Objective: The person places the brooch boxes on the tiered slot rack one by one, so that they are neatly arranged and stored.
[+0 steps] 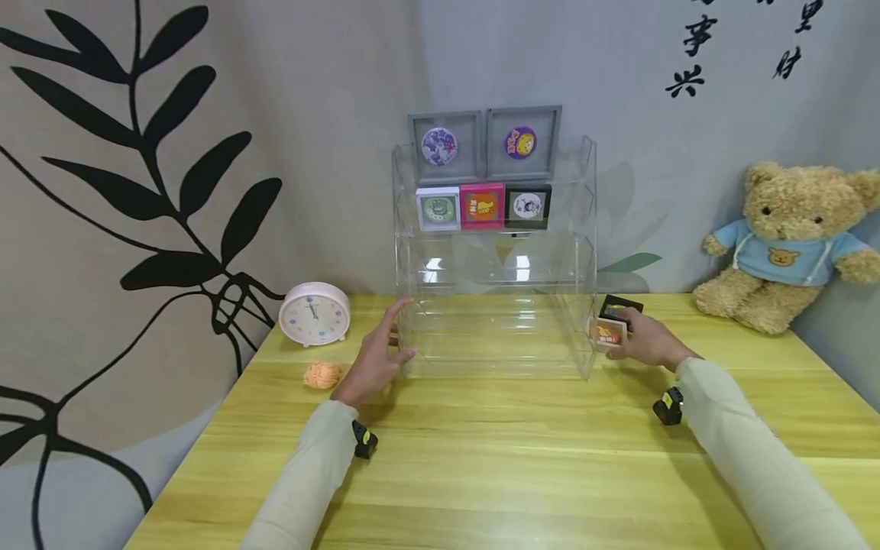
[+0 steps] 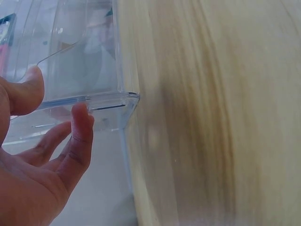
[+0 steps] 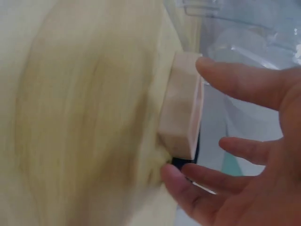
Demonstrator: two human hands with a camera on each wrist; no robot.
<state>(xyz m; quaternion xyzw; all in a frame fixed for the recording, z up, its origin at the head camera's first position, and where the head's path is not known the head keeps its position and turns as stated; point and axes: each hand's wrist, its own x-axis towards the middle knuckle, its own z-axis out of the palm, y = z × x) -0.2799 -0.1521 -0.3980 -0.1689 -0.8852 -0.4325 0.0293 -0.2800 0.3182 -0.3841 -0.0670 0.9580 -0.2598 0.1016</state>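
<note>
A clear stepped display rack (image 1: pixel 495 359) stands on the wooden table. My left hand (image 1: pixel 374 355) is at its left side; in the left wrist view the thumb and curled fingers (image 2: pixel 81 136) lie on either side of the rack's edge. By the rack's right side my right hand (image 1: pixel 649 340) reaches around a small pale pink box (image 1: pixel 609 333) with an orange picture. In the right wrist view the thumb meets one end of this box (image 3: pixel 181 103), while the fingers sit slightly apart from its other end. A black-framed box (image 1: pixel 619 304) lies just behind, partly covered.
Two grey frames (image 1: pixel 450 164) with round badges fill the top tier. Below them are white (image 1: pixel 438 221), pink (image 1: pixel 482 224) and black (image 1: pixel 527 222) framed badges. A pink clock (image 1: pixel 315 315) and an orange lump (image 1: pixel 321 375) stand left; a teddy bear (image 1: pixel 784 256) sits right.
</note>
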